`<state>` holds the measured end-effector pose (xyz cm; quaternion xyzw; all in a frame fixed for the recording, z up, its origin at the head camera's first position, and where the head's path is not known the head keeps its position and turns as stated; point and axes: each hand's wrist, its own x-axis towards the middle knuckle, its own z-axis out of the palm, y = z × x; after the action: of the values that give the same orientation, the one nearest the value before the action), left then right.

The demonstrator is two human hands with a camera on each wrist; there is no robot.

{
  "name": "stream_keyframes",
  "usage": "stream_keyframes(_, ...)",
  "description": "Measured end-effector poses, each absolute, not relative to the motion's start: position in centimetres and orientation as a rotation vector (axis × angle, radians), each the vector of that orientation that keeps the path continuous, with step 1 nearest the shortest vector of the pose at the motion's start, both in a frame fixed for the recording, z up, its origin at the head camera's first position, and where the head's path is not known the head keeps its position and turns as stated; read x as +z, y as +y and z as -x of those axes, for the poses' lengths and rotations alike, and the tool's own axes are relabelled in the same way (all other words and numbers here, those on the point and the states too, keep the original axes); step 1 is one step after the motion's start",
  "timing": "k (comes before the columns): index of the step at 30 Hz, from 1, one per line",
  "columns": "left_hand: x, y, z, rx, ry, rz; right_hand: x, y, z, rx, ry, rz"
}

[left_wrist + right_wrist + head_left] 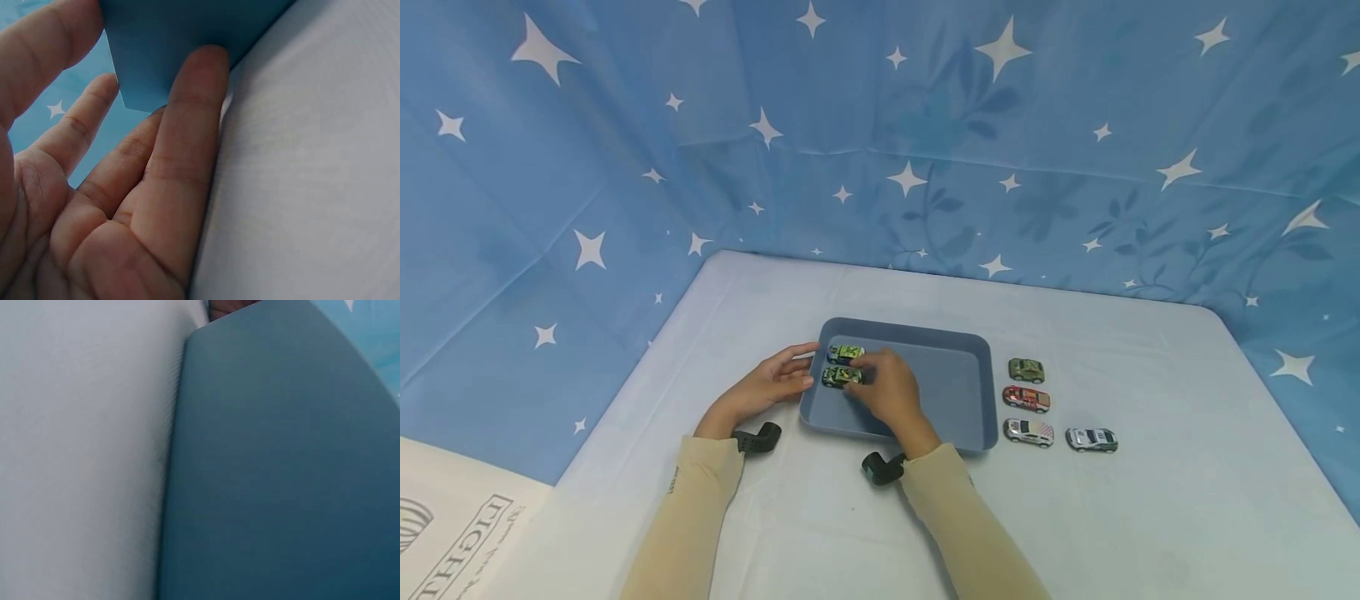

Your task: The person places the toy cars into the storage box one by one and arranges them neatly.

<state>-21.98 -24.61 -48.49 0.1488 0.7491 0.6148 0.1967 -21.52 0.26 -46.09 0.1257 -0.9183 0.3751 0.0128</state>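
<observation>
A blue-grey tray lies on the white-covered table. Inside its left end, a yellow-green toy car stands just behind a dark green camouflage toy car. My right hand reaches over the tray's near side, its thumb and fingers pinching the right end of the camouflage car. At the tray's left wall, my left hand has its fingers extended; in the left wrist view the fingers touch the outer wall. The tray's outer side fills most of the right wrist view, which hides the right fingers.
Right of the tray stand an olive green toy car, a red toy car and a white toy car in a column. A silver-grey toy car is farther right. Behind the table hangs a blue star-patterned cloth.
</observation>
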Motion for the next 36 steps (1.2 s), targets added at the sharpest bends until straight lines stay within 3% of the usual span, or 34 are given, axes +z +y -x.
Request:
stream_keyframes(22,-48.6,-24.6,22.1,1.715,2.102,-0.391,-46.0,3.9,21.9,1.872,-2.719,-0.396)
stream_keyframes(36,-48.4,-24.6,21.8,1.718,2.102,-0.395,-45.5,6.3,21.6,2.005,-2.759,-0.771)
